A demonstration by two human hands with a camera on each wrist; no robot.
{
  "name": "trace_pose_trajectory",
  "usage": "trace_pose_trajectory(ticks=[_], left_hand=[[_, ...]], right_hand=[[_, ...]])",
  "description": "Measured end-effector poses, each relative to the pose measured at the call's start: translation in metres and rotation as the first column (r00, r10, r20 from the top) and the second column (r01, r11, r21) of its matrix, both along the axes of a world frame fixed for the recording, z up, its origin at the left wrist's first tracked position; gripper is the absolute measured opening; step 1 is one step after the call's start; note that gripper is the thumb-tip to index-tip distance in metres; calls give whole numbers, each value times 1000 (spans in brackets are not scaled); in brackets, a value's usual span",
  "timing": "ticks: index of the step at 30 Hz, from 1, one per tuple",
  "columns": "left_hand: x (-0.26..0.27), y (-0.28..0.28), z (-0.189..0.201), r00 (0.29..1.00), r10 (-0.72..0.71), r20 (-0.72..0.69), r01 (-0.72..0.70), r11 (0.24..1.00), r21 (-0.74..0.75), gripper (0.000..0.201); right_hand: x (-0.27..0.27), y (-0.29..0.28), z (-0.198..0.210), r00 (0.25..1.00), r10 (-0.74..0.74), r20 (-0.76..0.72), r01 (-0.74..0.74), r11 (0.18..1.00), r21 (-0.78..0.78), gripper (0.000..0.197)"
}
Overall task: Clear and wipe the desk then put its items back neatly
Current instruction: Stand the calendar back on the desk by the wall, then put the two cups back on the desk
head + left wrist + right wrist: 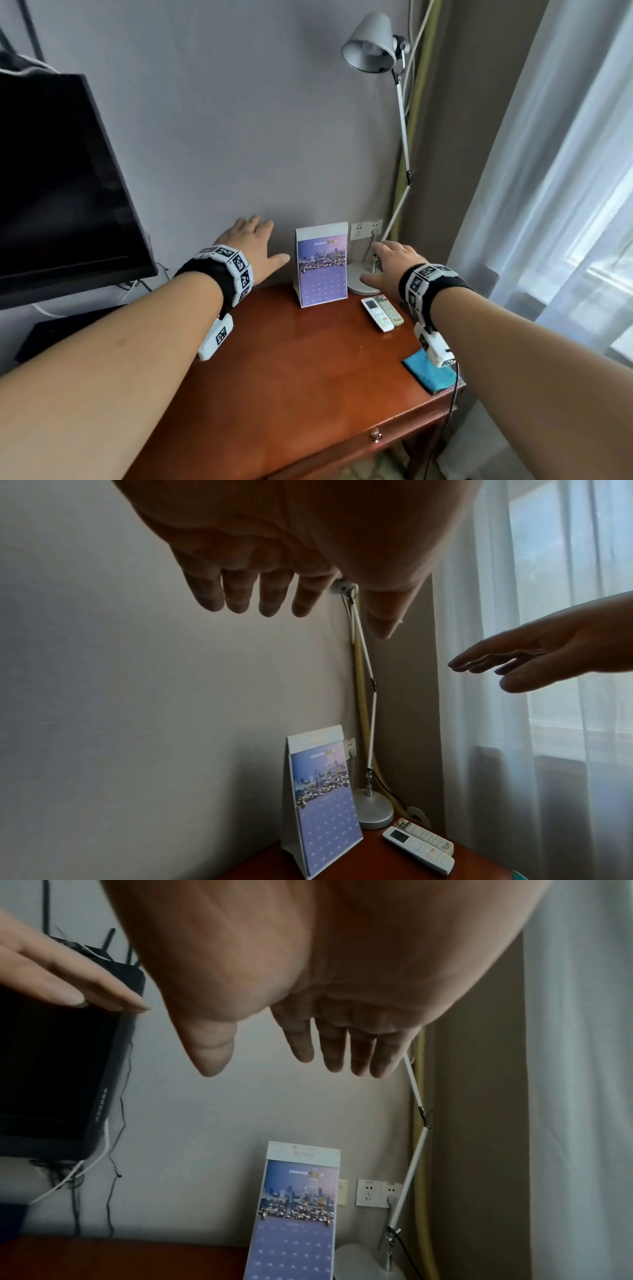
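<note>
A purple desk calendar (322, 270) (322, 799) (294, 1213) stands upright at the back of the red-brown wooden desk (291, 370). To its right are the round base of a grey desk lamp (359, 279) (373, 810), two white remotes (382, 313) (419, 845) side by side, and a folded blue cloth (431, 373) at the right edge. My left hand (255, 248) (274, 593) hovers flat, fingers straight, left of the calendar. My right hand (387, 263) (308, 1053) hovers flat over the lamp base. Neither holds anything.
A dark TV screen (58, 192) (58, 1069) hangs on the wall at left, with cables below it. Wall sockets (366, 229) (378, 1192) sit behind the lamp. The lamp's arm and shade (371, 44) rise at right, near white curtains (561, 188). A drawer knob (376, 435) shows at the front.
</note>
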State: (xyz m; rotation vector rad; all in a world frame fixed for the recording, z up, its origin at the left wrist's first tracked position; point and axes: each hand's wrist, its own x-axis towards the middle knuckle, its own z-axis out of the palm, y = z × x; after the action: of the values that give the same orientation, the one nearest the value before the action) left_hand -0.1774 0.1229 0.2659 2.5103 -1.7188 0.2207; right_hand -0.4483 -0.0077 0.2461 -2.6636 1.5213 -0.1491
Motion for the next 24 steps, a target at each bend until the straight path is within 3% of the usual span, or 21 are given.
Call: trace_pose_trajectory(ticks=[5, 10, 17, 24], left_hand=[[60, 111, 11, 995, 95, -8, -95, 995, -20, 91], [158, 285, 13, 957, 291, -4, -291, 957, 6, 90], [271, 518, 22, 820, 570, 44, -572, 819, 41, 89], [326, 657, 9, 682, 732, -13, -726, 678, 117, 90]], right_hand=[[80, 68, 12, 996, 84, -16, -84, 996, -25, 83], [209, 183, 3, 971, 236, 46, -236, 972, 9, 85], [369, 373, -20, 871, 478, 116, -486, 871, 62, 85], [473, 497, -23, 750, 654, 100, -661, 747, 72, 88]])
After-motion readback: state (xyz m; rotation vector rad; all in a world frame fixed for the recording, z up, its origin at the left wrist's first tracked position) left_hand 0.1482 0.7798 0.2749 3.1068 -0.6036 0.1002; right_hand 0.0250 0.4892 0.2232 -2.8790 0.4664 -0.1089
